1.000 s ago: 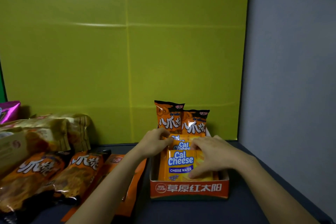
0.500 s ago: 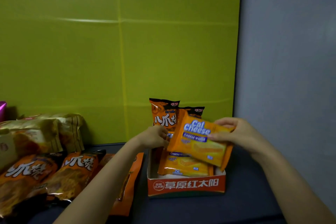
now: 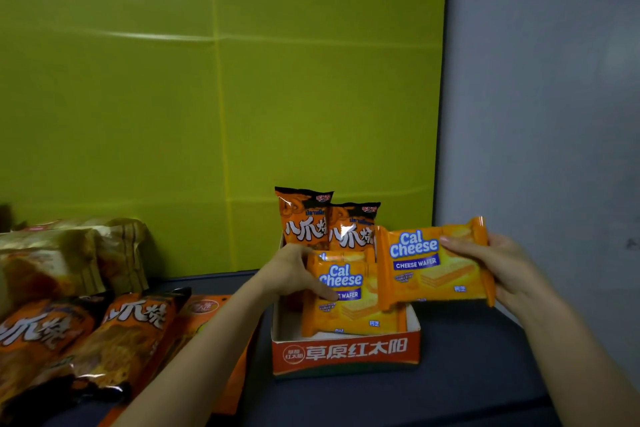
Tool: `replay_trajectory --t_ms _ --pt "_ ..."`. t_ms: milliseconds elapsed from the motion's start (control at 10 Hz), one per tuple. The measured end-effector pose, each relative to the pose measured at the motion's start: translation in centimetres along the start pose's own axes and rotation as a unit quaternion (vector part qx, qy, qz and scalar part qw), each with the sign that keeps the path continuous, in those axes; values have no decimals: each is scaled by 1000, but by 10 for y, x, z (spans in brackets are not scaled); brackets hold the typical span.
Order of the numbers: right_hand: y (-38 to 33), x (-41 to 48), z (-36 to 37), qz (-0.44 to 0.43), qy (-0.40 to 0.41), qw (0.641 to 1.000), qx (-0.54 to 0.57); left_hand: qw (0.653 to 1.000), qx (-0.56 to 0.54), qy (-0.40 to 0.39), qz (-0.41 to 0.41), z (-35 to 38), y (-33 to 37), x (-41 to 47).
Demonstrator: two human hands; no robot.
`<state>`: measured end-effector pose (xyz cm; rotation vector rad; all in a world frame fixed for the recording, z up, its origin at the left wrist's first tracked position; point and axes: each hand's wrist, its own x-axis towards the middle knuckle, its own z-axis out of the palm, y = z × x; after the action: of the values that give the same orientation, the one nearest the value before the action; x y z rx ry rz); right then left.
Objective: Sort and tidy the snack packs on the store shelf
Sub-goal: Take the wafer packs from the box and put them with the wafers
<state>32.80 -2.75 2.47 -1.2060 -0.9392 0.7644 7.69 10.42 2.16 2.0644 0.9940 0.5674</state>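
Observation:
An orange cardboard display box (image 3: 346, 354) stands on the dark shelf. Two orange snack bags (image 3: 304, 222) stand upright at its back, and Cal Cheese wafer packs lean inside. My right hand (image 3: 498, 270) holds one Cal Cheese pack (image 3: 433, 267) by its right end, lifted above the box's right side. My left hand (image 3: 294, 270) grips the left edge of another Cal Cheese pack (image 3: 346, 302) that still sits in the box, with my thumb across its front.
Several orange snack bags (image 3: 131, 336) lie flat at the left, with golden bags (image 3: 69, 256) behind them. A flat orange pack (image 3: 207, 308) lies beside the box. The green back panel (image 3: 221, 114) and grey side wall (image 3: 540, 114) close the shelf.
My right hand lifted one Cal Cheese pack out of the box and carried it up and to the right, turning it level. My left hand took hold of the pack below.

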Motion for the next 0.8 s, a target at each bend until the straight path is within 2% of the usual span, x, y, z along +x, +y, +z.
replay_trajectory --t_ms 200,300,400,600,800 --pt "6 -7 -7 -12 33 998 50 994 -94 -47 37 -3 -10 -7" --pt "5 -6 -11 -14 60 995 73 985 -170 20 36 -12 -15 -9" --pt "1 -2 -9 -33 74 992 99 963 -233 114 72 -25 -12 -19" --pt "-3 7 17 -73 60 984 154 916 -283 263 106 -74 -18 -59" --pt "0 -1 82 -58 -31 986 150 883 -293 365 22 -113 -58 -123"
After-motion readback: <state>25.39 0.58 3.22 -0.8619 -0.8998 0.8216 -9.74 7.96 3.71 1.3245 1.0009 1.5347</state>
